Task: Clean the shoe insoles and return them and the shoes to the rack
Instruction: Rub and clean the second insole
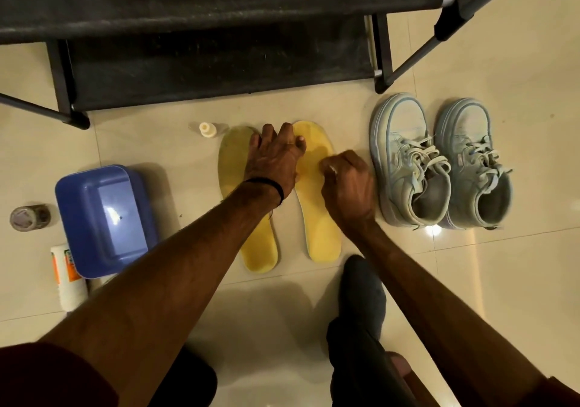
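Two yellow insoles lie side by side on the tiled floor, the left insole (230, 168) and the right insole (320, 237), toes toward the rack. My left hand (273, 158) presses with spread fingers across both toe ends. My right hand (345, 187) is on the middle of the right insole with its fingers curled. It is blurred, and I see nothing plainly in it. A pair of pale blue laced sneakers stands to the right, the left shoe (405, 161) and the right shoe (470, 161). Beyond them is the black shoe rack (219, 61), its shelves bare.
An upturned blue plastic tub (103, 218) sits on the floor at the left. Near it are a white tube with an orange label (67, 278) and a small round container (29, 218). A small pale bottle (207, 129) stands by the left insole's toe. My dark-socked foot (361, 296) is below the insoles.
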